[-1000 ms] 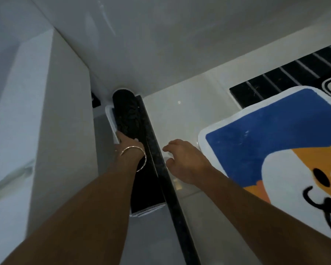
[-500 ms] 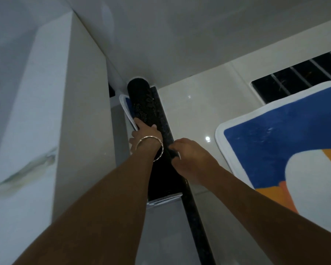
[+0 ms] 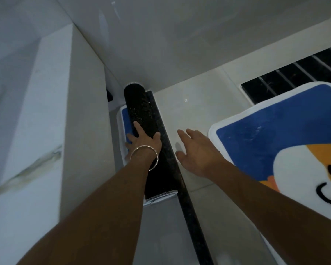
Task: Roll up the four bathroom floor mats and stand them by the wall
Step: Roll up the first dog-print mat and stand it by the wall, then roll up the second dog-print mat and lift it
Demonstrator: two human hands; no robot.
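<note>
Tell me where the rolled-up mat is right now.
In the head view, left of centre: the rolled-up mat lies along the dark strip, its far end at the wall, with the left hand resting on it.

The pale floor tiles are finished glossy. The flat blue-and-white mat is made of plush cloth.

Black rolled mat; blue, white, orange dog-print mat; black-striped mat.
</note>
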